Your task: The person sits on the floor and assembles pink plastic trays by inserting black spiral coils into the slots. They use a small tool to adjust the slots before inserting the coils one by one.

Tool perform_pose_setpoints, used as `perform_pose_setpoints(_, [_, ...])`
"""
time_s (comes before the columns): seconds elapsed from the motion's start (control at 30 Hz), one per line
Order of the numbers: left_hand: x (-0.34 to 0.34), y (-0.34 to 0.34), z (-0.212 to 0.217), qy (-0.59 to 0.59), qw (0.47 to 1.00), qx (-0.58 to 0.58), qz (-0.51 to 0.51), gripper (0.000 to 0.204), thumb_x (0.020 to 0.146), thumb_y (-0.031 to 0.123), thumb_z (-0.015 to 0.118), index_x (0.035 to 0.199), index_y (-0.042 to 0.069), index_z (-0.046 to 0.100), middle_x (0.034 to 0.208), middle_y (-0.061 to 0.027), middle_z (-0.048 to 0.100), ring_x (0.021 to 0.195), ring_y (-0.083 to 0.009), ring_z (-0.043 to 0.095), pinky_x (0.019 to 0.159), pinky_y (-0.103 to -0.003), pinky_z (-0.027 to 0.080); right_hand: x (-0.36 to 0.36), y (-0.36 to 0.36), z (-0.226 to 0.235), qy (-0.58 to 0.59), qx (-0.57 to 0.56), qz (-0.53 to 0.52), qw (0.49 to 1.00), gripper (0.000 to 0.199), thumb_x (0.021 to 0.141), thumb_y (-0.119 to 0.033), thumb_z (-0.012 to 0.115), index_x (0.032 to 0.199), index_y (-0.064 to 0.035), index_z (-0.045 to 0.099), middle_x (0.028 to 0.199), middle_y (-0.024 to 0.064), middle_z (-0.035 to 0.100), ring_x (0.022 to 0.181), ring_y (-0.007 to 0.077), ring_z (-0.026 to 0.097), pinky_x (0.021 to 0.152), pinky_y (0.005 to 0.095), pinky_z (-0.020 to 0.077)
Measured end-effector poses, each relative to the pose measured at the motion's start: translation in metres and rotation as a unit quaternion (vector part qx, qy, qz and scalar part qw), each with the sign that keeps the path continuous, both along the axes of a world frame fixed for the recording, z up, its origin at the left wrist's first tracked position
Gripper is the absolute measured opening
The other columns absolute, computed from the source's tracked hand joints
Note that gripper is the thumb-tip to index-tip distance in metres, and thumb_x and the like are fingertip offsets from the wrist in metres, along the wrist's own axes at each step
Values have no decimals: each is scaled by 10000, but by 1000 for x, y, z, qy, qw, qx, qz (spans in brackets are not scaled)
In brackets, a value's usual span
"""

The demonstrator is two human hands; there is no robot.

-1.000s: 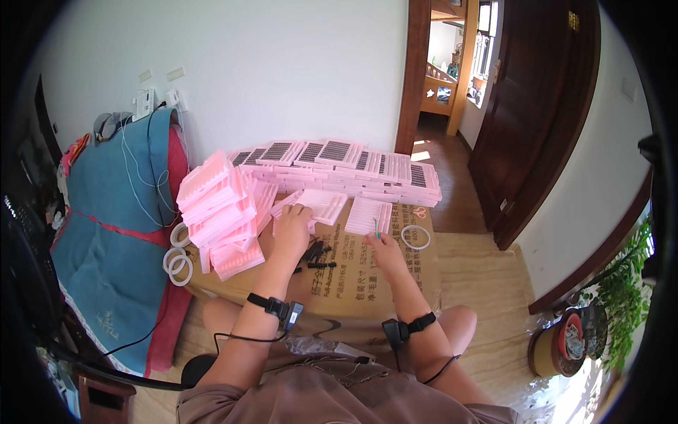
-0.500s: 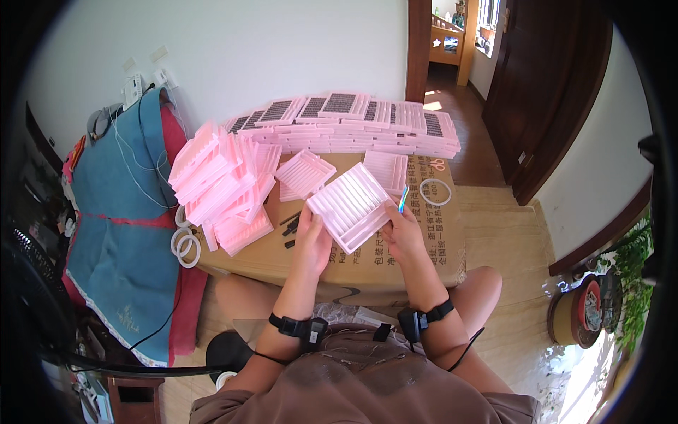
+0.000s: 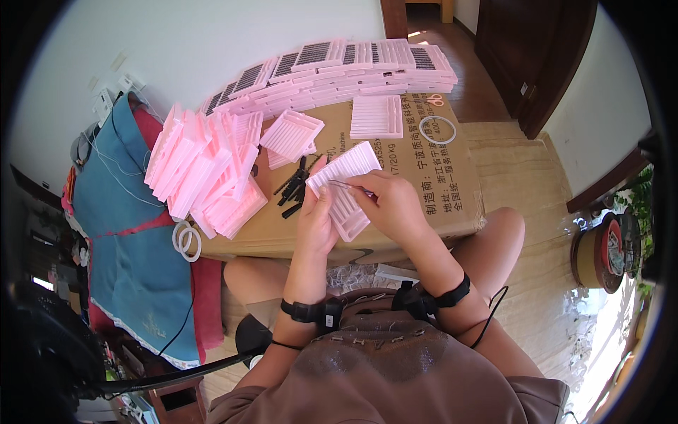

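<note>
My left hand grips the left side of a pink ribbed plastic tray, held tilted above the cardboard box. My right hand lies over the tray's right side and pinches a thin dark strip against its slots. A small heap of black strips lies on the box just left of the tray. Both wrists wear black bands.
A leaning pile of pink trays stands at the left of the box, and a long row of filled trays runs along its far edge. Two single trays and a white ring lie beyond. Blue cloth hangs at left.
Both hands pulled back from the far trays, lifted one pink tray off the box and brought it close. The right hand now pinches a thin dark strip against it.
</note>
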State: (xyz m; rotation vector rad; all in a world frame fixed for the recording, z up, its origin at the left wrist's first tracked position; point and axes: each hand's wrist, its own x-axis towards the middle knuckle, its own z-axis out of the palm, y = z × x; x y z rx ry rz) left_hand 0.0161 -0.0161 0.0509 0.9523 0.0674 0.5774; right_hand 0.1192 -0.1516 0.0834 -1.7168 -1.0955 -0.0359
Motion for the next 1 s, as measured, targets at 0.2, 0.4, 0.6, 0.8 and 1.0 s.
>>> perform_pose_setpoints(0.2, [1, 3, -3, -30, 999, 22, -8, 607, 1112, 380, 451, 1590, 54, 265, 1617, -124, 382, 1462, -274, 418, 1202, -454, 393, -13, 9, 12, -36, -12, -31, 999, 141, 892, -177, 704, 991, -122, 787, 868, 92, 722, 749, 330, 708, 662, 433, 567])
perform_pose_setpoints(0.4, [-1, 6, -8, -50, 998, -10, -20, 625, 1103, 430, 453, 1575, 54, 291, 1634, -128, 366, 1459, -289, 428, 1217, -462, 373, -16, 13, 8, -62, 15, -44, 997, 125, 886, -154, 717, 979, -107, 785, 865, 85, 723, 715, 315, 703, 639, 414, 562])
perform_pose_setpoints(0.6, [1, 3, -10, -46, 999, -8, -11, 634, 1093, 441, 478, 1576, 71, 298, 1608, -128, 398, 1446, -289, 443, 1212, -466, 376, -19, 16, 7, -85, -3, -67, 994, 97, 882, -163, 701, 929, -113, 769, 831, 72, 701, 709, 305, 701, 631, 410, 566])
perform_pose_setpoints(0.8, [-1, 5, -14, -38, 999, -21, -8, 621, 1098, 437, 467, 1587, 93, 296, 1591, -135, 420, 1438, -286, 453, 1205, -463, 381, -21, 20, 4, -94, -26, -56, 994, 105, 877, -165, 710, 934, -108, 778, 833, 71, 708, 704, 306, 701, 628, 417, 562])
perform_pose_setpoints(1.0, [-1, 8, -20, -13, 999, -42, 5, 614, 1100, 445, 455, 1601, 120, 315, 1530, -132, 499, 1391, -287, 510, 1164, -489, 430, -14, 14, 6, -120, -36, -33, 992, 94, 863, -172, 716, 909, -118, 778, 809, 57, 703, 694, 295, 699, 620, 409, 563])
